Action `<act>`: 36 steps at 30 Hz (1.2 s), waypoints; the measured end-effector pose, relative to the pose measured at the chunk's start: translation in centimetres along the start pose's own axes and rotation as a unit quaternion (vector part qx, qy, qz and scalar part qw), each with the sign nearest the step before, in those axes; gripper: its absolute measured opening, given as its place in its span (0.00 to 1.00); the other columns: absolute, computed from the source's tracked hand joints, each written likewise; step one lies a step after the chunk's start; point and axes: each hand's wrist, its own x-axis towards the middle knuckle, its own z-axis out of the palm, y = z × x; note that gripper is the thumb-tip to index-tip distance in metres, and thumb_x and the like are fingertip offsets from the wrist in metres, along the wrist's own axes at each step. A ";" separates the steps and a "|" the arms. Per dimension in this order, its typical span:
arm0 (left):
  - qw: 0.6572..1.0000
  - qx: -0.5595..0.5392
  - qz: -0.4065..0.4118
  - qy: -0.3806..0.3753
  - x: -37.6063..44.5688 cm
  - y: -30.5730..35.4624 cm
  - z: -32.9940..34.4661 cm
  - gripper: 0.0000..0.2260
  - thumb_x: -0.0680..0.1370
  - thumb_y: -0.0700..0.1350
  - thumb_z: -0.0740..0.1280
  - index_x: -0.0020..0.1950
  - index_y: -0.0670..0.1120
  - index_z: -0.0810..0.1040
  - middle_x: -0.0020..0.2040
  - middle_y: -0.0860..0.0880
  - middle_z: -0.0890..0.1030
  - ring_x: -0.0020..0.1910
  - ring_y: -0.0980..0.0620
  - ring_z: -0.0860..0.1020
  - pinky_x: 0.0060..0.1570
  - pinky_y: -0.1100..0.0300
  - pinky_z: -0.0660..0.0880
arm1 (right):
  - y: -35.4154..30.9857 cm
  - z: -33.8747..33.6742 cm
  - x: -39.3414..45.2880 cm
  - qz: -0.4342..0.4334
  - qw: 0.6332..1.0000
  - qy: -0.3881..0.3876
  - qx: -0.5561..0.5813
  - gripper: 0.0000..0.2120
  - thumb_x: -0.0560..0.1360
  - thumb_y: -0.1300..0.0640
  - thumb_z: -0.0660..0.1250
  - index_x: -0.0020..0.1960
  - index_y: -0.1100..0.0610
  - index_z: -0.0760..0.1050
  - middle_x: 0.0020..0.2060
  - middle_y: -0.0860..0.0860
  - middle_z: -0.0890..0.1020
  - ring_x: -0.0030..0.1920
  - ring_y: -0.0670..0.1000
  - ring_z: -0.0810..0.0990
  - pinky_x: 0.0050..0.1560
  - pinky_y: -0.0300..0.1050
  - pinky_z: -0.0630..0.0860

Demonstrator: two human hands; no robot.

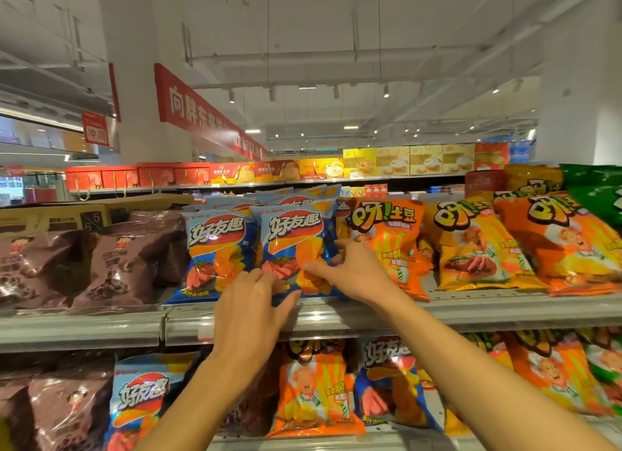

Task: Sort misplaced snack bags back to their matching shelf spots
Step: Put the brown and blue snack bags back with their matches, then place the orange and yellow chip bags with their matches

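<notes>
both hands on a blue crisp bag at the upper shelf

a glossy blue foil bag of ridged potato crisps [296, 248] stands at the front of the grey metal upper shelf [471, 311], in the blue row, with a matching blue crisp bag [218, 248] just to its left and an orange foil potato-stick bag [387, 245] touching its right side. the left hand [252, 316] holds the bag's bottom edge, thumb curled under the lower right corner and fingers over the front. the right hand [353, 269] pinches the bag's right side, thumb on the front and fingers bent round the edge.

the bag looks air-puffed and light, so it should weigh almost nothing, but its film is slick and crinkly and the crisps inside are brittle. squeezing the middle would likely crush them; the sealed bottom seam and side edges look like the safer places to grip. on the lower shelf an orange stick bag [313, 390] sits between blue ones, apparently still out of place.
</notes>
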 end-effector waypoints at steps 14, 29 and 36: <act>0.958 -0.271 -0.094 0.015 2.1 22.4 7.0 0.05 0.76 0.50 0.72 0.44 0.50 0.81 0.39 0.53 0.82 0.40 0.54 0.80 0.46 0.50 0.77 | 13.7 -21.8 -5.2 0.026 0.990 0.114 0.076 0.13 0.77 0.48 0.73 0.58 0.54 0.82 0.40 0.50 0.86 0.44 0.49 0.85 0.51 0.50 0.81; 0.881 -0.317 -0.266 -0.227 8.9 30.2 14.0 0.46 0.63 0.73 0.72 0.67 0.39 0.74 0.55 0.43 0.82 0.51 0.47 0.81 0.48 0.56 0.75 | 25.3 -35.3 -2.0 0.180 0.983 0.039 -0.022 0.41 0.58 0.21 0.70 0.55 0.52 0.72 0.44 0.49 0.76 0.45 0.51 0.76 0.46 0.47 0.69; 0.840 -0.361 -0.262 -0.308 9.9 28.7 14.8 0.34 0.51 0.76 0.74 0.39 0.48 0.80 0.33 0.50 0.84 0.29 0.57 0.79 0.38 0.61 0.77 | 25.9 -36.1 0.6 0.238 0.967 -0.080 0.050 0.61 0.49 0.24 0.79 0.72 0.59 0.72 0.66 0.58 0.79 0.64 0.61 0.78 0.63 0.55 0.76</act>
